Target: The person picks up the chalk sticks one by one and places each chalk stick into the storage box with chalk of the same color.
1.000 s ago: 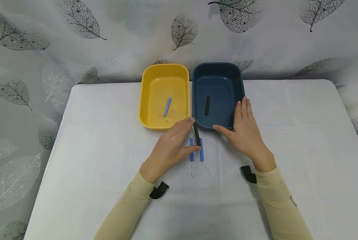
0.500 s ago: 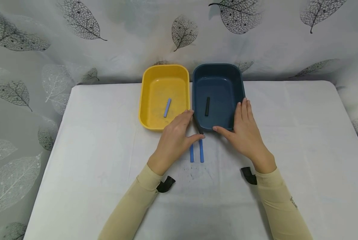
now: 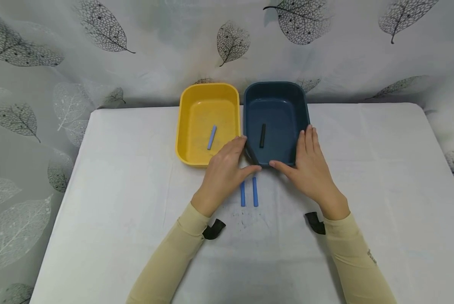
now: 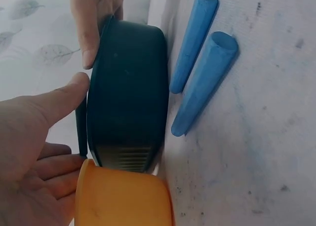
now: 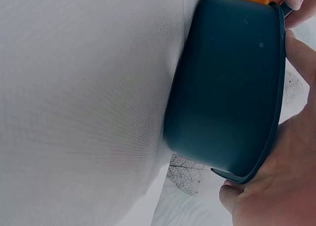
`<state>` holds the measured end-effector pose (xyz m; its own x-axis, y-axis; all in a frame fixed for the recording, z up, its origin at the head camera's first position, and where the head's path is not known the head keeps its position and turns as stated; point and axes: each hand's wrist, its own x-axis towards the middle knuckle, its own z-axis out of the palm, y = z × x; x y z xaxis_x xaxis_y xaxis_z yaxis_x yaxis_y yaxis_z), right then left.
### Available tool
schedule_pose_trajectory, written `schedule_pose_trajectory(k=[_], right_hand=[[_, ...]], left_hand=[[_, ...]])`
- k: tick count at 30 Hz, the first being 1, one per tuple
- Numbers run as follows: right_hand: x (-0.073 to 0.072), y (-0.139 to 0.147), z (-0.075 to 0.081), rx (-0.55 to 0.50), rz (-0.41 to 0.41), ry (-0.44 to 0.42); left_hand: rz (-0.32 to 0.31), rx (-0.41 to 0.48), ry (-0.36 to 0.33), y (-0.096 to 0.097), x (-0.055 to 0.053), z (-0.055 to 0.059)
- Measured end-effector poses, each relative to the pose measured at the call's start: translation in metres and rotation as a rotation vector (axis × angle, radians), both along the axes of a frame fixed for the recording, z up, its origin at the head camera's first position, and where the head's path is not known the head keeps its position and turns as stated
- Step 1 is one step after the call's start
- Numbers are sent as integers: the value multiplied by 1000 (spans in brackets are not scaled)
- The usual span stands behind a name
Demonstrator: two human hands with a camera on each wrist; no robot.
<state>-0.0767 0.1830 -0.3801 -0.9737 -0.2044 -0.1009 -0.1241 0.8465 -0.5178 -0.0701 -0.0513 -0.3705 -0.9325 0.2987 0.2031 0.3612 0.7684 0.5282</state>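
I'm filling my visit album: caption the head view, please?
Left grip holds a black stick by a dark blue tub; right grip touches that tub.

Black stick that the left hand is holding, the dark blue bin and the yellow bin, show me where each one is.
Held black stick (image 4: 82, 129): left wrist view, middle of its bare side.
Dark blue bin (image 3: 281, 120): head view, bare inside floor.
Yellow bin (image 3: 199, 116): head view, bare inside floor.

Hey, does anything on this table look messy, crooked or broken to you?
Yes: dark smudges speckle the white cloth on the person's side of the two blue sticks, odd against its otherwise pale surface. The yellow bin and dark blue bin sit upright, and I see no breakage.
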Motion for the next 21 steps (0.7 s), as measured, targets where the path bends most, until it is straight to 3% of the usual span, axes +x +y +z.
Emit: schedule_pose_trajectory(k=[7, 21], right_hand=[[-1, -4, 0, -7, 7, 1], [0, 0, 1, -7, -5, -3]], left_hand=[[34, -9, 1, 1, -3, 1], [22, -73, -21, 9, -13, 7]])
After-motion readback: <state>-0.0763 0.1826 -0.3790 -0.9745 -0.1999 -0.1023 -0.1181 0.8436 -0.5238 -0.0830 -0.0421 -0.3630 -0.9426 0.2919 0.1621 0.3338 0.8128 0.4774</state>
